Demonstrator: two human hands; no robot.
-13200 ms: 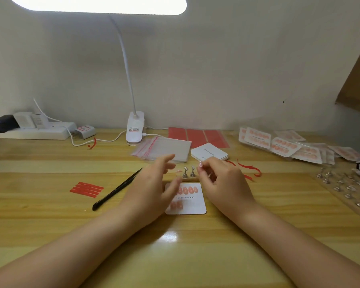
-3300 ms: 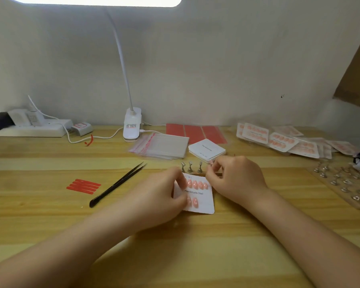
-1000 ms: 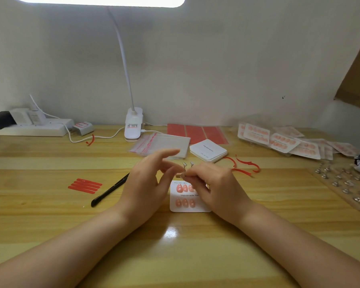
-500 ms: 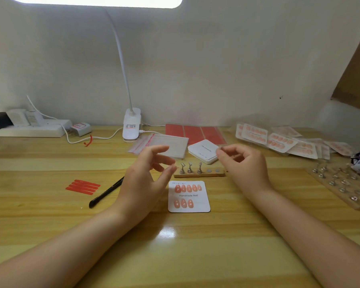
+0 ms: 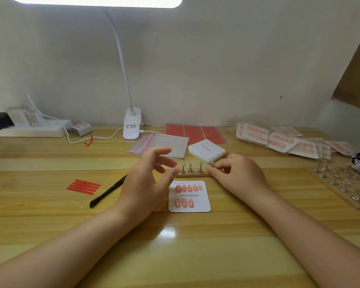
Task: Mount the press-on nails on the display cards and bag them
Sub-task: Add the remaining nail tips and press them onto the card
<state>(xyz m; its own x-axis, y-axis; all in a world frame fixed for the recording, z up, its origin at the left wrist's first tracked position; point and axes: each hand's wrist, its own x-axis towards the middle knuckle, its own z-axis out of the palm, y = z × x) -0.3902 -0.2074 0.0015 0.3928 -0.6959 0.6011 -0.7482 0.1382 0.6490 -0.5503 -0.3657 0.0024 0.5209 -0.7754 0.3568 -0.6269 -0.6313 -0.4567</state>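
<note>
Display card [image 5: 189, 196] sits flat on the desk [image 5: 195, 246] between both hands, eight pink nails stuck on. Left hand [image 5: 146, 181] hovers loose, empty grip. Right hand [image 5: 237, 175] pinches something tiny at the wooden holder strip [image 5: 195, 174], can't tell what.

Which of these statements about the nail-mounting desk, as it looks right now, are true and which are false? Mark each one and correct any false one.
1. The display card carries five nails in its top row and three below. True.
2. The left hand grips the black tweezers. False: the tweezers lie on the desk beside it, and the hand is open.
3. The right hand has its fingertips at the right end of the wooden strip holding metal nail stands. True.
4. The bagged finished cards lie at the desk's far left. False: they lie at the far right.
</note>
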